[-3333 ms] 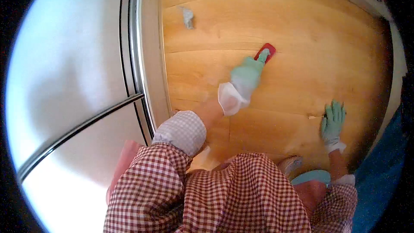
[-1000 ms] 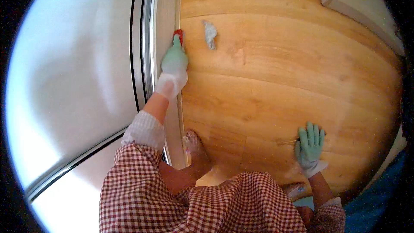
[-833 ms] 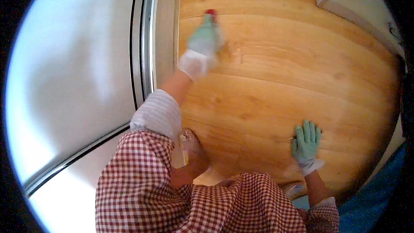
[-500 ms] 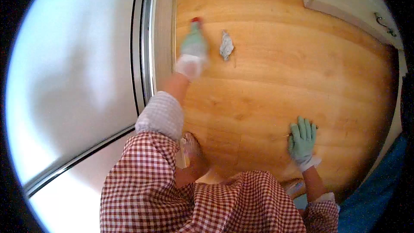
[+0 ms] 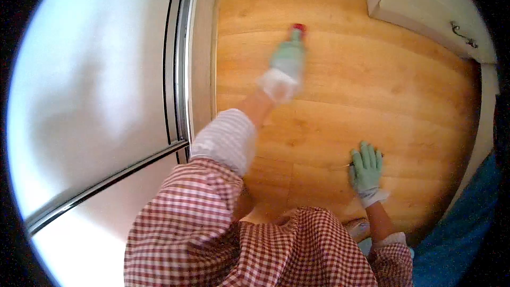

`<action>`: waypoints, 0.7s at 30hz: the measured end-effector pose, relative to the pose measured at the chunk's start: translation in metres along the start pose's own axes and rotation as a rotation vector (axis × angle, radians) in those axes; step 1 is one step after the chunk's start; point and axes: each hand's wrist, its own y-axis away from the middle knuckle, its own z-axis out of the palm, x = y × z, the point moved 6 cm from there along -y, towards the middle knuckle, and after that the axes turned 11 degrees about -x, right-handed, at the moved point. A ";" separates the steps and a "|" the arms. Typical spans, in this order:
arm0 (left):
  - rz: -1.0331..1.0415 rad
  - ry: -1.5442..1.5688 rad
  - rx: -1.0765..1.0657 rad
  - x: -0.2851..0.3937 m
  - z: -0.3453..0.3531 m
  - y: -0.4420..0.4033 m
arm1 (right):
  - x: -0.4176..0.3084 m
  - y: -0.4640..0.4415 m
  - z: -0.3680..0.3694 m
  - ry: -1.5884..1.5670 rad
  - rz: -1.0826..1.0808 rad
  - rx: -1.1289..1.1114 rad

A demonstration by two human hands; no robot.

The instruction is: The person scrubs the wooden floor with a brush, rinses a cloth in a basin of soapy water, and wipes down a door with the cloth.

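My left hand [image 5: 288, 56], in a pale green glove blurred by motion, holds a small red object [image 5: 299, 30] against the wooden floor [image 5: 329, 127] at the upper middle. What the red object is cannot be made out. On the right, my right hand [image 5: 366, 167], gloved too, lies flat with its fingers stretched out. A thin object [image 5: 345, 166] pokes out to the left from beneath it; the rest is covered by the palm. The grey rag is not visible in this frame.
Glossy sliding panels [image 5: 95, 85] with a metal track [image 5: 183, 74] run along the left. A pale cabinet [image 5: 425, 13] with a metal handle stands at the upper right. Blue fabric [image 5: 457, 228] hangs at the lower right. A foot [image 5: 357, 227] is near the bottom.
My left hand has swept back and forth with the red object, lately to the right from beside the track. The grey rag has dropped out of sight. My right hand has stayed flat on the floor.
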 end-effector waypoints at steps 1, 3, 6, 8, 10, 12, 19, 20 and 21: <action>0.045 0.110 -0.067 0.008 -0.014 0.011 | 0.000 -0.002 -0.002 0.015 0.003 -0.017; 0.141 0.316 -0.228 0.022 -0.027 0.027 | -0.004 0.004 0.001 -0.036 0.001 0.008; -0.003 0.278 -0.044 -0.096 -0.021 0.000 | -0.010 0.005 0.006 -0.087 0.021 0.019; -0.125 0.147 -0.004 -0.140 -0.028 -0.001 | -0.010 0.005 0.003 -0.100 0.036 0.038; 0.008 -0.099 0.044 -0.116 -0.020 0.011 | -0.011 0.005 -0.004 -0.107 0.021 0.042; 0.336 -0.330 0.238 -0.051 -0.002 0.017 | -0.010 0.007 -0.002 -0.093 0.011 0.055; 0.339 0.034 0.029 0.067 0.025 0.037 | -0.009 0.027 0.017 -0.126 -0.025 0.089; 0.285 0.004 0.029 0.023 0.026 0.027 | -0.013 0.020 0.013 -0.132 -0.006 0.053; 0.212 -0.051 0.033 -0.027 0.023 0.021 | -0.012 0.018 0.009 -0.130 0.006 0.035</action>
